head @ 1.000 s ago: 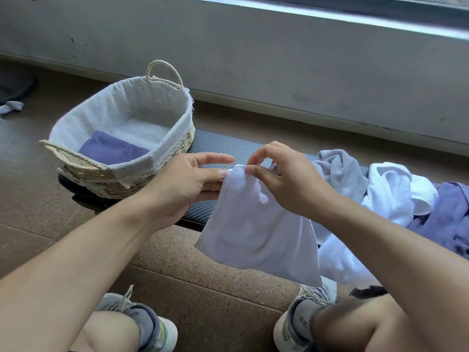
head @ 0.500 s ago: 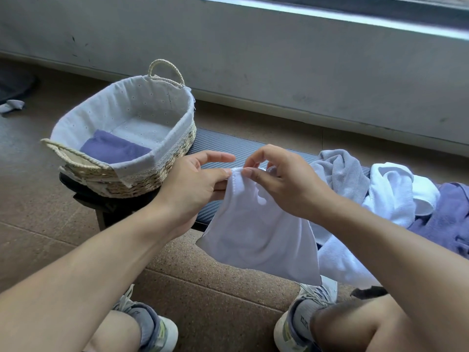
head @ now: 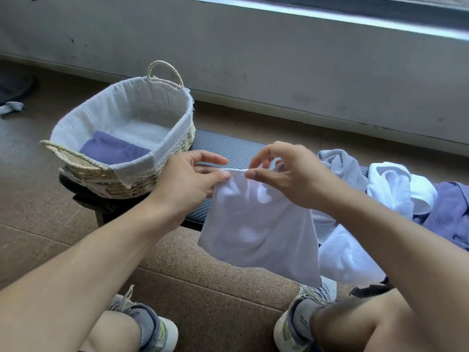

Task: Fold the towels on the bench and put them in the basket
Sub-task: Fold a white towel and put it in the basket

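White towel [head: 256, 232] pinched along its top edge by left hand [head: 187, 186] and right hand [head: 286, 174], hanging in front of the worktop [head: 223, 146]. Basket [head: 177, 148] at the worktop's left end, with a folded purple towel [head: 111, 151] inside. Heap of unfolded towels [head: 390, 184] at the right end.

A woven straw basket [head: 162, 171] with white eyelet cloth lining [head: 121, 107] sits on a table [head: 228, 148] topped in ribbed, matt dark material; soft terry white towel [head: 256, 232], purple towel [head: 111, 151]; speckled, rough brown floor [head: 215, 283].
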A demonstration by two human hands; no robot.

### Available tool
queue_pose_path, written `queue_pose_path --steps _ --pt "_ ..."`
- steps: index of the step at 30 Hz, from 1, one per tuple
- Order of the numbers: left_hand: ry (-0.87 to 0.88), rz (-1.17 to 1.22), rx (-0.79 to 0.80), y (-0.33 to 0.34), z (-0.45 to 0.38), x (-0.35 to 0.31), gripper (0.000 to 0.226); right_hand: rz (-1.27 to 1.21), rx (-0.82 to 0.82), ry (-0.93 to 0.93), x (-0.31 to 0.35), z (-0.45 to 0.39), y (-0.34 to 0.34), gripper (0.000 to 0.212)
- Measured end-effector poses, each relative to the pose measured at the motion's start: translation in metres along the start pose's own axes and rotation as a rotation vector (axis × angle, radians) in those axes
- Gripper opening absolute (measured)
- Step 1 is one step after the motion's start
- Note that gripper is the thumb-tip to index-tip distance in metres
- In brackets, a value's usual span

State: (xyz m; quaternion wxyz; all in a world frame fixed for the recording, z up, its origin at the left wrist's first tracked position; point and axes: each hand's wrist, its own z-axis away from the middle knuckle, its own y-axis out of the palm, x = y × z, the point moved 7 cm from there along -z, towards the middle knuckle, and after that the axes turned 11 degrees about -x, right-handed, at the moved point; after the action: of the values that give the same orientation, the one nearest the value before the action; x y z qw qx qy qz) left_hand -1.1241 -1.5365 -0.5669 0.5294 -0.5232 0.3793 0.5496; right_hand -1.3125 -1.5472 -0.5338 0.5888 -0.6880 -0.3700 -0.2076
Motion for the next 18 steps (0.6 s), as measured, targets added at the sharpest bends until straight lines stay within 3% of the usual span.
queue_pose_path --steps 3,5,8,13,18 --pt "0.280 -0.340 -0.168 -0.024 -0.016 -0.012 0.019 0.025 0.031 0.110 -0.027 -0.003 -0.029 0.045" --pt "0.341 -0.459 -0.192 -0.034 -0.023 -0.016 0.020 0.043 0.063 0.173 -0.047 0.000 -0.047 0.053" --pt "0.303 -0.521 -0.161 -0.039 -0.030 -0.011 0.021 0.020 0.125 0.258 -0.066 0.011 -0.057 0.054" --pt "0.201 -0.521 -0.113 -0.041 -0.035 0.000 0.011 -0.015 0.072 0.309 -0.075 0.011 -0.062 0.027" --pt "0.030 -0.457 0.027 -0.039 -0.029 0.003 0.003 -0.001 -0.014 0.281 -0.078 0.009 -0.070 0.044"
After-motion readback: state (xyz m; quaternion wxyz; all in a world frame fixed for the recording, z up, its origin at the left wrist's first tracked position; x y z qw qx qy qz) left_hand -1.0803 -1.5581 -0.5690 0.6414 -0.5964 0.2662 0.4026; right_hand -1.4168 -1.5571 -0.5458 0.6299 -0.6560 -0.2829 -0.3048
